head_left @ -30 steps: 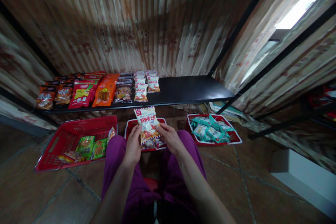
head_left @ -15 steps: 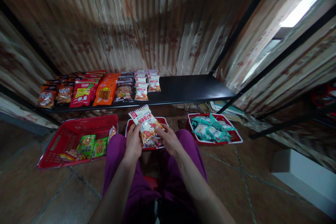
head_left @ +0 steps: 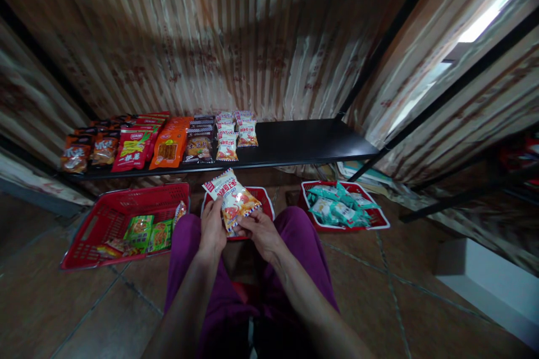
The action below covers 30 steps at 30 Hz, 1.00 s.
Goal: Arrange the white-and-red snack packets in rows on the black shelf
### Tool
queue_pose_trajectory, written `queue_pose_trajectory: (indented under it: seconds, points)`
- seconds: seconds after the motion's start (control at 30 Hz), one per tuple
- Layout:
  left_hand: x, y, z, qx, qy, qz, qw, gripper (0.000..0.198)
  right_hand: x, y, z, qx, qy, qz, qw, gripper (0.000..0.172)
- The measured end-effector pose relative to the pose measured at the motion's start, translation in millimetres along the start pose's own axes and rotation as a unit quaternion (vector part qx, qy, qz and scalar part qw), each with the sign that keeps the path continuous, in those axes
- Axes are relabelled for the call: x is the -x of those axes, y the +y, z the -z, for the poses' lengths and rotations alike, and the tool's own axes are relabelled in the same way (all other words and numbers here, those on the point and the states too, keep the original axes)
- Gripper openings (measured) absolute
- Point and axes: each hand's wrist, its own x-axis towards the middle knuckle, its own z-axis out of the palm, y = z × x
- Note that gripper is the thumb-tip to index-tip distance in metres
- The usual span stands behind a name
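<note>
Between my two hands is a white-and-orange snack bag (head_left: 234,197), tilted above the small red basket (head_left: 266,202) at my knees. My left hand (head_left: 213,226) grips the bag's left side. My right hand (head_left: 260,231) is closed on its lower right edge. Matching white snack bags (head_left: 227,146) stand in two short rows on the black shelf (head_left: 307,143) ahead. The bag and my hands hide most of what lies in the small basket.
Left of the white bags, the shelf carries brown bags (head_left: 199,145), orange bags (head_left: 169,146) and red bags (head_left: 133,147). A larger red basket (head_left: 101,207) with green packets (head_left: 138,230) is at my left. On my right, another basket (head_left: 381,219) holds teal packets (head_left: 343,212).
My right hand has slid down and left along the bag, from its right side to its lower edge. The bag has turned slightly in my hands.
</note>
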Motion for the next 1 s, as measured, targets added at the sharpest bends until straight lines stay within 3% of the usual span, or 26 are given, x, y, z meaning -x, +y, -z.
queue_pose_trajectory:
  seconds: [0.23,0.43,0.73,1.0]
  points:
    - [-7,-6,3.6,0.007,-0.003,0.042,0.999,0.028,3,-2,-1,-0.001,-0.007,-0.002,1.000,0.035]
    - [-4,-2,1.9,0.020,-0.005,0.024,0.999,0.027,2,-3,-2,0.016,-0.015,0.020,1.000,0.036]
    - [3,4,0.0,0.018,-0.017,-0.003,1.000,0.032,-1,-8,6,0.004,0.064,0.076,0.995,0.035]
    - [4,2,3.5,0.004,-0.043,-0.002,0.999,0.035,-1,-14,7,-0.020,0.081,0.081,0.993,0.033]
